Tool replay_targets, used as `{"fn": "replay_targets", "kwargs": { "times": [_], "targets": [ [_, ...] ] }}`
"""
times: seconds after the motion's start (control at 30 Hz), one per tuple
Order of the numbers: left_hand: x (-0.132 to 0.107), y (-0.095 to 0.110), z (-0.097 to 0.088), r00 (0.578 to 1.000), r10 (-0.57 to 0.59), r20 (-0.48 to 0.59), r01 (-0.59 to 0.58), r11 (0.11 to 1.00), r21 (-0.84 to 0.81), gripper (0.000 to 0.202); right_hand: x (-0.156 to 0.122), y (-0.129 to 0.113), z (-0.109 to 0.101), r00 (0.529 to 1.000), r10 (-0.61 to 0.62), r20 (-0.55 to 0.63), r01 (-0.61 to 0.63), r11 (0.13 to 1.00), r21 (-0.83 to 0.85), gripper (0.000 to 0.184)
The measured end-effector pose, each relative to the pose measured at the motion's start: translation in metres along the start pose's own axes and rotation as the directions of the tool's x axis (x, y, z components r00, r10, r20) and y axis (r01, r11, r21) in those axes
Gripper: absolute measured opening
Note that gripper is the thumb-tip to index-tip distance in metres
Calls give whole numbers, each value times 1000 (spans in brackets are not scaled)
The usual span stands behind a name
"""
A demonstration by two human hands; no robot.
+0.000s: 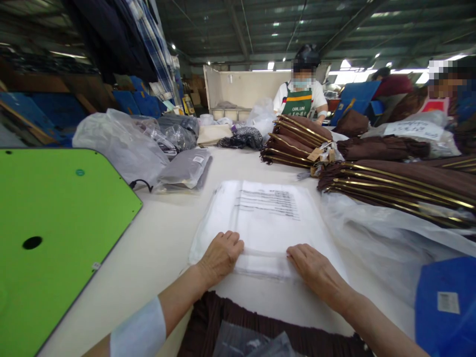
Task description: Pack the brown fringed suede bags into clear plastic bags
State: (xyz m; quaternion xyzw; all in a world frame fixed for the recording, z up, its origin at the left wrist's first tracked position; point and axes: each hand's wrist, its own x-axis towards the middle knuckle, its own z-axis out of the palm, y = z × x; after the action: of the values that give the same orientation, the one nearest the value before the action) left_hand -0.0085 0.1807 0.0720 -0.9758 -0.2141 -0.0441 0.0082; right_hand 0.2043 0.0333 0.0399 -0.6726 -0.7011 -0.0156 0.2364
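Observation:
In front of me on the table lies a flat, whitish pile of clear plastic bags (260,235) with dark printed lines of text on the top one. My left hand (223,253) is closed with its fingertips pinching the near edge of the top plastic. To the right, my right hand (310,267) pinches the same edge between thumb and fingers. Nearest my body, a gathered dark brown cloth (208,317) lies partly under a loose clear bag (247,339).
A green board (67,218) stands at the left. Bagged grey cloth (186,168) lies behind it. Brown bundles with gold trim (401,183) are piled at the right, near a blue piece with a label (446,322). A masked co-worker (303,96) stands across the table.

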Motion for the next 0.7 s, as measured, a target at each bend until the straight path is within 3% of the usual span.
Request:
{"fn": "replay_targets", "kwargs": {
  "times": [0.1,0.17,0.37,0.5,0.6,0.7],
  "targets": [
    [7,4,-7,998,-58,25,58,998,-33,20,1,-2,-3,999,42,13,-42,999,-24,27],
    [11,7,-12,992,-117,39,120,989,-83,17,4,-2,-5,993,118,8,-118,993,-12,22],
    [18,4,-22,952,-280,120,304,900,-312,23,16,-3,-9,930,366,41,-368,912,181,14],
    [16,-4,-23,926,-291,241,375,788,-488,36,18,-4,-12,869,472,148,-493,802,339,27],
    [13,-7,-24,924,-294,246,383,727,-570,39,19,-5,-16,849,485,210,-526,736,427,34],
    [10,-8,-24,935,-276,224,355,732,-581,37,20,-7,-20,844,488,222,-532,713,457,37]
  ]
}}
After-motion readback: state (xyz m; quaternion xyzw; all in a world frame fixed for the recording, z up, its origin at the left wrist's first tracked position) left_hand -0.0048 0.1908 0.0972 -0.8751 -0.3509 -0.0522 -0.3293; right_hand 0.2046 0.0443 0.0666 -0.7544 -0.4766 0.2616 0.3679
